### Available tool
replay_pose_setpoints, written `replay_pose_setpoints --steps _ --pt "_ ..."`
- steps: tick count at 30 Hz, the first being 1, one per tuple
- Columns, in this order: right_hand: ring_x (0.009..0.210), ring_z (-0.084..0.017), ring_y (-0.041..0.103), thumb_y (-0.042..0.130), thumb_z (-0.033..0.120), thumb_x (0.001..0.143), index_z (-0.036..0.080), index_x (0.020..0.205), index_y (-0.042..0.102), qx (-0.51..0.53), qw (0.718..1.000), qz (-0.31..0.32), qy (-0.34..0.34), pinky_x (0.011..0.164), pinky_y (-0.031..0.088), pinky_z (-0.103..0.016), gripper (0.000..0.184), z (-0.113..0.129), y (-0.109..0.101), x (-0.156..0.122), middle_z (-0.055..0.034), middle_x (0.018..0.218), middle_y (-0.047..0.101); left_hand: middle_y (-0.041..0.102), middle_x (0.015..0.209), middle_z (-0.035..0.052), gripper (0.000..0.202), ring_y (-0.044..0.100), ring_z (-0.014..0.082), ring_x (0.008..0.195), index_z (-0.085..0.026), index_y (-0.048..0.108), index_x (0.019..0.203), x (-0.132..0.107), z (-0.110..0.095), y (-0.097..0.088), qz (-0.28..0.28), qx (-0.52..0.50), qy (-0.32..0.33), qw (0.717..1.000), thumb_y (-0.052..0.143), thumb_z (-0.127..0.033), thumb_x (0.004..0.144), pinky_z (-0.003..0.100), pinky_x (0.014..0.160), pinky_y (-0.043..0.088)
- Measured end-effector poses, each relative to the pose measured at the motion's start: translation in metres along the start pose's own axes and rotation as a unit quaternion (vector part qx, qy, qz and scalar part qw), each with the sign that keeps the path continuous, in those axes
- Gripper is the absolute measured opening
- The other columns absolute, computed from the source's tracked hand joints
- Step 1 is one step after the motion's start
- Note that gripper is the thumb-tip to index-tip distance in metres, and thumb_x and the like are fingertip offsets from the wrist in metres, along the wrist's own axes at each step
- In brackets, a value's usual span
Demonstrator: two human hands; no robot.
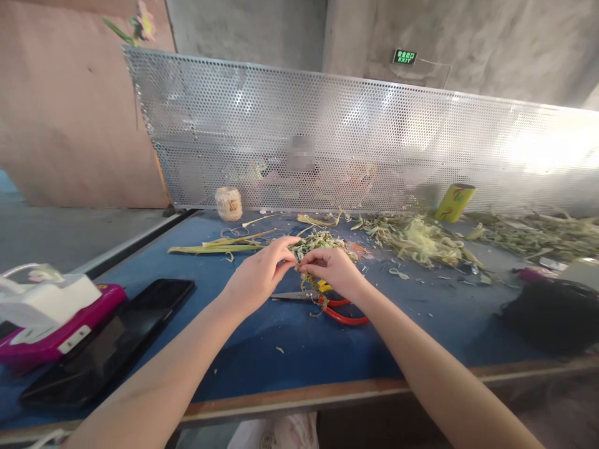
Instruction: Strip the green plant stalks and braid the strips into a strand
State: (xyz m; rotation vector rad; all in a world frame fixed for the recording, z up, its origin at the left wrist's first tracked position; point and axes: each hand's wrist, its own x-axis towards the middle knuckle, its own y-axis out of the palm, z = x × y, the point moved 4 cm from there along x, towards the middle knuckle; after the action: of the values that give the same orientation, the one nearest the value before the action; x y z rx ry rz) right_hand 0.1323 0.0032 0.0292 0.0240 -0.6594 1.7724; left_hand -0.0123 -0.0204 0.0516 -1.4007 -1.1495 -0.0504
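Above the blue table, my left hand [262,271] and my right hand [333,268] meet with fingertips pinched close together. Between them is a thin, greenish-brown strand of dried plant [306,282], partly covered by the fingers; its exact shape is hard to make out. Just below my right hand lie scissors with red handles [346,319], blades pointing left. A yellow-handled tool [324,286] shows partly behind that hand. A heap of short dried plant pieces [321,240] lies right behind both hands. Long pale stalks [215,248] rest to the left of it.
A twine spool [229,204] and a yellow-green cylinder [455,202] stand near the perforated metal panel [262,118]. More dried plant material [421,240] spreads rightward. At left lie a black phone [107,343] and a magenta power strip [70,333]; a dark object [552,315] sits right.
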Motion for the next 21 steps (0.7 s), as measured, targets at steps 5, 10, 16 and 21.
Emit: replay_pose_setpoints --steps 5,10,16,21 --pt "0.055 -0.01 0.054 0.06 0.022 0.067 0.016 0.066 0.062 -0.014 1.0 0.007 -0.008 0.056 0.044 -0.022 0.007 0.001 0.0 0.001 0.001 0.059 0.06 0.062 0.098 0.0053 0.017 0.058 0.0186 0.096 -0.019 0.05 0.098 -0.001 0.002 -0.003 -0.024 0.006 -0.038 0.999 0.046 -0.026 0.083 0.03 0.076 0.047" --pt "0.055 -0.01 0.054 0.06 0.021 0.067 0.017 0.067 0.063 -0.031 0.999 0.01 -0.016 0.056 0.043 -0.023 0.005 0.003 0.0 -0.001 0.0009 0.06 0.06 0.061 0.103 0.0042 0.015 0.058 0.0188 0.093 -0.022 0.054 0.091 -0.002 0.001 -0.001 -0.015 0.005 -0.061 0.998 0.045 -0.03 0.083 0.031 0.077 0.047" --pt "0.056 -0.009 0.052 0.059 0.018 0.069 0.017 0.068 0.064 -0.086 0.996 0.014 -0.034 0.054 0.041 -0.02 0.005 0.013 -0.001 -0.003 0.0014 0.06 0.06 0.062 0.099 0.0027 0.014 0.059 0.018 0.092 -0.023 0.053 0.092 -0.002 -0.003 -0.001 -0.03 -0.01 -0.051 0.998 0.047 -0.03 0.082 0.028 0.076 0.046" --pt "0.056 -0.009 0.051 0.061 0.021 0.07 0.017 0.068 0.064 -0.116 0.992 0.016 -0.056 0.054 0.039 -0.019 0.005 0.011 0.0 -0.003 0.0011 0.061 0.059 0.063 0.086 0.0006 0.013 0.062 0.0134 0.075 -0.021 0.049 0.089 0.0 -0.004 -0.008 -0.062 -0.046 -0.071 0.994 0.052 -0.028 0.079 0.024 0.067 0.046"
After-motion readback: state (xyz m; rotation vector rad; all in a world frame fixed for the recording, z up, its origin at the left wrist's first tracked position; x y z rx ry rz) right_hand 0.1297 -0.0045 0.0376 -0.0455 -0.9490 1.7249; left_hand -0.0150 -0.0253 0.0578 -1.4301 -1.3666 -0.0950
